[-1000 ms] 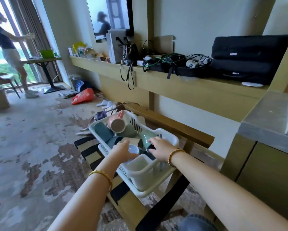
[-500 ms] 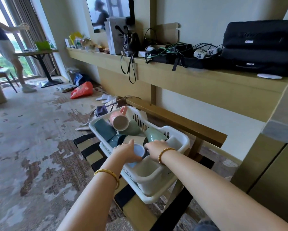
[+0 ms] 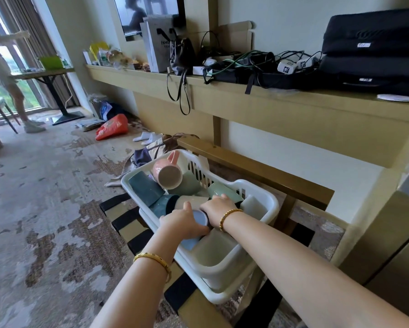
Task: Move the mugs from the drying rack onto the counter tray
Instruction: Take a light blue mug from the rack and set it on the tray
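A white plastic drying rack rests on a wooden luggage stand and holds several mugs lying on their sides. A pink mug lies at the far end beside a dark teal mug and a pale green mug. My left hand is wrapped around a light blue mug near the rack's middle. My right hand grips a dark mug just right of it, mostly hidden under the fingers. No tray is in view.
A long wooden shelf above the rack carries black cases, tangled cables, a black bag and a paper bag. On the carpet lie an orange bag and white slippers. A person stands at the far-left window beside a small table.
The view has drifted closer and lower toward the rack. Both hands have closed more firmly around the mugs in the rack's middle; the mugs themselves have barely moved.
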### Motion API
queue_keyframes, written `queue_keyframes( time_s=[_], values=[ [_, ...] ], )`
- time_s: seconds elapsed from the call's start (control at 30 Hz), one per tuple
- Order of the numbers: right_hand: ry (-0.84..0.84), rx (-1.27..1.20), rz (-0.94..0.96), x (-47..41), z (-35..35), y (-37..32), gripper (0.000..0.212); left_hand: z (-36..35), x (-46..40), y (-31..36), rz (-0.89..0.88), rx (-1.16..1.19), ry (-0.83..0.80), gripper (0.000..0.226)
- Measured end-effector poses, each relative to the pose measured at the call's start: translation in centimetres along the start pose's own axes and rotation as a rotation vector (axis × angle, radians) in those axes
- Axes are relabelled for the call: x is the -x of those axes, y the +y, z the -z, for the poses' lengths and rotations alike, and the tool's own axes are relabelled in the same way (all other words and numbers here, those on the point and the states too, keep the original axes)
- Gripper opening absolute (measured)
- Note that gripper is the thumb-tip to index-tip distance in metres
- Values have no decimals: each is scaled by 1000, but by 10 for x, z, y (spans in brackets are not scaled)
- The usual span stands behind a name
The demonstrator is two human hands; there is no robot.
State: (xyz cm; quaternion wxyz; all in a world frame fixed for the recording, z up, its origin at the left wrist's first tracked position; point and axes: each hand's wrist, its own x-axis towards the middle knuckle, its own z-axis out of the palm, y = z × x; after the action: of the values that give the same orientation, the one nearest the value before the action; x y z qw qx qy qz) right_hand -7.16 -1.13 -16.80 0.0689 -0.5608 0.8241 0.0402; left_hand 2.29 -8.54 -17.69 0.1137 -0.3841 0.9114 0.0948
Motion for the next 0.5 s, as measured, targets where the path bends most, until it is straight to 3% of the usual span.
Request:
queue_keyframes(
  time_s=[0.17,0.27,0.33,0.4,0.5],
  values=[
    [-77,-38,24,5,15,1,27,10,2,-6,-57,111,-38,94],
    [-71,-169,5,14,18,2,35,21,8,-13,-98,224,-26,98],
    [-59,-301,1,20,23,2,26,32,13,-17,-140,319,-2,99],
    [-25,-354,-7,26,33,2,18,46,19,-20,-174,385,37,101],
    [91,-314,14,38,58,1,33,68,31,-18,-229,440,114,106]
  ],
)
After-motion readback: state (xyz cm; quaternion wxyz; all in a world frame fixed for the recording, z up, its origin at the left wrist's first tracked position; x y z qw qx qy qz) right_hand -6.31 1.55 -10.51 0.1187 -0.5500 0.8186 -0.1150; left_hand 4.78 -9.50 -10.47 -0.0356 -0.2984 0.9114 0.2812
